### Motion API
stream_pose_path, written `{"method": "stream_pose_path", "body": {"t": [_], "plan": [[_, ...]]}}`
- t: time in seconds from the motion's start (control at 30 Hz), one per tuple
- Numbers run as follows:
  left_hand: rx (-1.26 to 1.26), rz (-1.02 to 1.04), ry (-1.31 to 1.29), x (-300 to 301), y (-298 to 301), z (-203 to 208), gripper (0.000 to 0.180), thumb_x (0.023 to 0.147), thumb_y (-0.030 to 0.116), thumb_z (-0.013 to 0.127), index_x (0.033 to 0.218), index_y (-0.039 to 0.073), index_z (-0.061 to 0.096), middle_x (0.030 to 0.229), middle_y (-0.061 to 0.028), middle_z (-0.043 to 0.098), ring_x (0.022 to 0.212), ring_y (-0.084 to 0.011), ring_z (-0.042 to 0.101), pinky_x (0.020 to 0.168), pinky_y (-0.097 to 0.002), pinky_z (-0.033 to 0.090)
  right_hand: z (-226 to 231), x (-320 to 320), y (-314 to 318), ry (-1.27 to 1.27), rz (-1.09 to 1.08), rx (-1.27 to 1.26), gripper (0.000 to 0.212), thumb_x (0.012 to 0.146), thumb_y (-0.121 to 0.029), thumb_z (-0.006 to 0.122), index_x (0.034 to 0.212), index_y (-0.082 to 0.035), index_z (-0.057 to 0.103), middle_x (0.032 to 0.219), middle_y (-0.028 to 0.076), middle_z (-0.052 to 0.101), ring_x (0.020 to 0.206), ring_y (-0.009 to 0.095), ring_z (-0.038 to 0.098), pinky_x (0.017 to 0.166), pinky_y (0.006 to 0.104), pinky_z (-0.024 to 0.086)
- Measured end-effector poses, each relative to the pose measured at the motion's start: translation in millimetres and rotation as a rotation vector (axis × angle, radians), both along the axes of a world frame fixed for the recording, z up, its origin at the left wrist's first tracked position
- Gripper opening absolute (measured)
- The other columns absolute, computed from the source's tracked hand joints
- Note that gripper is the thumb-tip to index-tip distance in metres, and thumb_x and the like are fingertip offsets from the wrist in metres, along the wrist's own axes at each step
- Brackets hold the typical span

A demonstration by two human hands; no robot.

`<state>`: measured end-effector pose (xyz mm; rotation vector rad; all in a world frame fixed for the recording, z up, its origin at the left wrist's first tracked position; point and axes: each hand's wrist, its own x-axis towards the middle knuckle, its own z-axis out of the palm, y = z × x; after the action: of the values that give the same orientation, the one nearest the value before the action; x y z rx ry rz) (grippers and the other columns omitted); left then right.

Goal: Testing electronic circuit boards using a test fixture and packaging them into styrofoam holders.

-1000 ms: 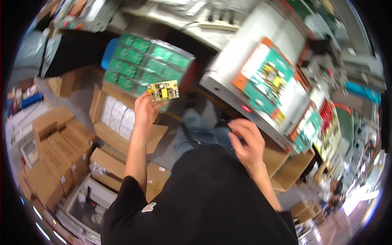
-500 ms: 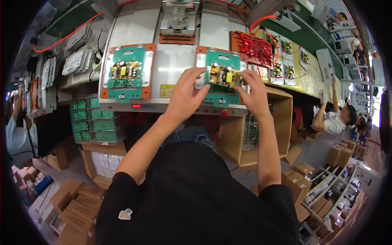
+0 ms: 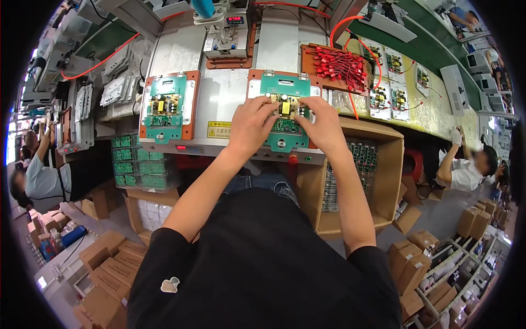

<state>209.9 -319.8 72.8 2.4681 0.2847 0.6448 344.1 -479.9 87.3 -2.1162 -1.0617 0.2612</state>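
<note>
A circuit board (image 3: 285, 108) with a yellow transformer lies over the right green fixture plate (image 3: 285, 83), held at its sides by both hands. My left hand (image 3: 252, 125) has its thumb and fingers closed at the board's left edge. At the right edge, the fingers and thumb of my right hand (image 3: 322, 125) are bent round the board. My fingertips cover part of its edges, so I cannot tell whether it is fully seated. A similar circuit board (image 3: 164, 107) sits in the left green fixture plate (image 3: 166, 85), away from my hands.
Behind the fixtures stands a metal press unit (image 3: 226, 41) with a red display. Red-capped leads (image 3: 341, 68) lie heaped at the right, near more boards (image 3: 395, 63). Below are an open carton (image 3: 359, 223) and stacked trays of green boards (image 3: 139, 162). Other people work at both sides.
The view has shifted, showing more of the press unit. Both hands stay at the right board, their fingers moved along its edges, and the board's green lower part now shows between them.
</note>
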Motion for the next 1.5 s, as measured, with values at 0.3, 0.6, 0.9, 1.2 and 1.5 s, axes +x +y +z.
{"method": "stream_pose_path", "body": {"t": [0.3, 0.6, 0.9, 1.2, 1.5], "plan": [[-0.064, 0.012, -0.031, 4, -6, -5, 0.031, 0.079, 0.004, 0.075, 0.109, 0.007, 0.069, 0.108, -0.0093, 0.063, 0.098, -0.0287, 0.062, 0.083, -0.0378, 0.052, -7, 10, -7, -0.100, -0.005, -0.081, 0.037, 0.079, -0.012, 0.078, 0.113, -0.003, 0.067, 0.112, 0.016, 0.067, 0.107, 0.035, 0.062, 0.094, 0.0418, 0.049], [0.007, 0.246, 0.134, -82, -21, -49, 0.052, 0.076, 0.018, 0.078, 0.122, 0.005, 0.059, 0.132, -0.0153, 0.053, 0.128, -0.0347, 0.047, 0.109, -0.0528, 0.033, -5, -20, -83, 0.335, -0.409, 0.397, 0.028, 0.095, 0.000, 0.061, 0.122, 0.004, 0.061, 0.114, 0.007, 0.064, 0.102, 0.012, 0.062, 0.091, 0.0248, 0.049], [0.090, 0.240, 0.298, -49, -55, -76, 0.052, 0.076, 0.030, 0.072, 0.121, 0.007, 0.058, 0.139, -0.0140, 0.051, 0.139, -0.0338, 0.039, 0.113, -0.0663, 0.022, -3, -15, -97, 0.341, -0.390, 0.394, 0.022, 0.094, 0.005, 0.057, 0.115, 0.006, 0.062, 0.112, 0.008, 0.061, 0.104, 0.016, 0.061, 0.092, 0.0273, 0.049], [0.110, 0.591, -0.113, -83, 37, 7, 0.031, 0.077, 0.013, 0.075, 0.106, 0.009, 0.065, 0.106, -0.0102, 0.063, 0.104, -0.0326, 0.059, 0.090, -0.0424, 0.044, 48, -41, -63, 0.246, -0.189, 0.498, 0.014, 0.091, 0.010, 0.055, 0.101, 0.005, 0.063, 0.099, 0.008, 0.059, 0.075, 0.012, 0.056, 0.069, 0.0222, 0.046], [-0.004, 0.290, -0.004, -94, 69, -20, 0.013, 0.082, 0.012, 0.071, 0.087, 0.007, 0.061, 0.074, -0.0090, 0.061, 0.073, -0.0281, 0.061, 0.070, -0.0408, 0.042, 66, -97, 25, 0.145, 0.012, 0.336, 0.017, 0.088, 0.012, 0.059, 0.101, 0.002, 0.066, 0.097, 0.008, 0.062, 0.073, 0.011, 0.059, 0.063, 0.0224, 0.048]]}}
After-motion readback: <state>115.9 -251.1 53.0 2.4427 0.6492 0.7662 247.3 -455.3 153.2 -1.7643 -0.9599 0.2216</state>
